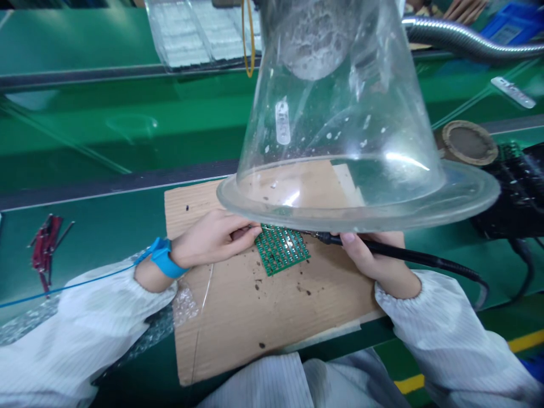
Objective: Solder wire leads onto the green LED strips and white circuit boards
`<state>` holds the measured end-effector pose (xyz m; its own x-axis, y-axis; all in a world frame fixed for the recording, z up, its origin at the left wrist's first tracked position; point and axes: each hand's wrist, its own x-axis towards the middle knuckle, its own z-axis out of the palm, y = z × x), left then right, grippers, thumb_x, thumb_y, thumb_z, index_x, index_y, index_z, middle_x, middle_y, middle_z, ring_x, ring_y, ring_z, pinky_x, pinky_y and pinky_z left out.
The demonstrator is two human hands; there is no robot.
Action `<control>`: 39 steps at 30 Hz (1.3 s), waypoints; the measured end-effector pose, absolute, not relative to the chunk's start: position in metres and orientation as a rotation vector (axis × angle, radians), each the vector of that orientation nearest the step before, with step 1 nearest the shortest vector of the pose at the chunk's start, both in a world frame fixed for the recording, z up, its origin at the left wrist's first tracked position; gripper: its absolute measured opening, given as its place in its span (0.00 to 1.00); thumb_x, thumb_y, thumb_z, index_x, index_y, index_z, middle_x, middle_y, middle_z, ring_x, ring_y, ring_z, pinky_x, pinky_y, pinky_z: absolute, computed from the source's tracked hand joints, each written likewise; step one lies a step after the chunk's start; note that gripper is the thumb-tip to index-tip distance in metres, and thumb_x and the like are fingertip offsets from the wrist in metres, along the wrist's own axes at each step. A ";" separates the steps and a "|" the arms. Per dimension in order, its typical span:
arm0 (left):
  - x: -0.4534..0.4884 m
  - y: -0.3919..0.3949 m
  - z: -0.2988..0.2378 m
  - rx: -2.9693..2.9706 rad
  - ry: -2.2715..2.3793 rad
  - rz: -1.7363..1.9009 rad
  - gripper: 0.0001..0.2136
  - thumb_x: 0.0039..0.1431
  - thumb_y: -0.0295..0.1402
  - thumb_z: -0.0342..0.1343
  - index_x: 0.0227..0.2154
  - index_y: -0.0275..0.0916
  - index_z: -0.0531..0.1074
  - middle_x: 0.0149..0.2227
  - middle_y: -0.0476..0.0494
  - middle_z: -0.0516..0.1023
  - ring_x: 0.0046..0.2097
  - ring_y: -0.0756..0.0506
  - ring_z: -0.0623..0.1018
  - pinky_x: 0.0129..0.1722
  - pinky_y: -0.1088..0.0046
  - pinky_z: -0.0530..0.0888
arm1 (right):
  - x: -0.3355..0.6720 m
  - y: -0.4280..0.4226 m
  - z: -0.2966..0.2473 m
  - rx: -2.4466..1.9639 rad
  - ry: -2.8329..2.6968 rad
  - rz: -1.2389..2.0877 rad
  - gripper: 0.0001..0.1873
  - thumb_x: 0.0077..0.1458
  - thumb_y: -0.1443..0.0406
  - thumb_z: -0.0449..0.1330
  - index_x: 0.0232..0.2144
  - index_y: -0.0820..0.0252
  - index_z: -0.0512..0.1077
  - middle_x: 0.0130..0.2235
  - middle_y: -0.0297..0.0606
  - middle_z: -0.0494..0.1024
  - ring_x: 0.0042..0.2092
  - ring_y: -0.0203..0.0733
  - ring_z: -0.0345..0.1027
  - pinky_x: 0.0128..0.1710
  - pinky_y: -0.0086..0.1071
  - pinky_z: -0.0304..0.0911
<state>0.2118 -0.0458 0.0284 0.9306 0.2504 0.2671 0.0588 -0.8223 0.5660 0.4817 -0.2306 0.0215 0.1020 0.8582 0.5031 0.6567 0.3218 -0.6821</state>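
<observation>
A small green circuit board (281, 249) lies on a brown cardboard sheet (255, 317). My left hand (212, 238), with a blue wrist strap (165, 258), pinches a thin solder wire at the board's left edge. My right hand (376, 255) grips the black handle of a soldering iron (395, 252), whose tip points left over the board's far edge. A clear funnel-shaped fume hood (340, 124) hangs just above and hides the board's far part and some fingers.
A flexible metal hose (463, 39) leads off from the hood at the upper right. A roll of tape (467, 143) and black equipment (514, 192) sit at the right. Red clips (45, 246) lie at the left on the green bench. Clear trays (191, 34) stand behind.
</observation>
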 end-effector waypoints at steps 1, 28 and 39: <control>0.212 -0.046 0.028 2.513 0.214 0.452 0.11 0.73 0.33 0.52 0.34 0.39 0.75 0.24 0.52 0.77 0.24 0.51 0.74 0.27 0.76 0.69 | 0.482 -0.231 0.021 -1.402 -1.616 0.261 0.04 0.69 0.66 0.63 0.39 0.52 0.77 0.33 0.31 0.84 0.27 0.36 0.76 0.26 0.29 0.70; 0.206 -0.044 0.022 2.371 0.279 0.316 0.12 0.76 0.38 0.49 0.37 0.44 0.75 0.25 0.52 0.76 0.26 0.50 0.75 0.31 0.74 0.78 | 0.485 -0.236 0.012 -1.350 -1.327 0.287 0.10 0.70 0.60 0.64 0.34 0.52 0.80 0.30 0.35 0.81 0.30 0.42 0.77 0.27 0.34 0.71; 0.208 -0.044 0.025 2.303 0.309 0.286 0.12 0.75 0.39 0.48 0.36 0.45 0.74 0.23 0.52 0.73 0.26 0.48 0.75 0.31 0.72 0.78 | 0.487 -0.240 0.007 -1.441 -1.325 0.280 0.12 0.69 0.54 0.64 0.35 0.50 0.80 0.30 0.36 0.81 0.29 0.45 0.75 0.25 0.38 0.70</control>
<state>0.2076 -0.0444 0.0246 0.9451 0.3082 0.1090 0.1328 -0.6665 0.7336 0.4870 -0.2403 0.0074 0.3460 0.8113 0.4713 0.5515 0.2305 -0.8017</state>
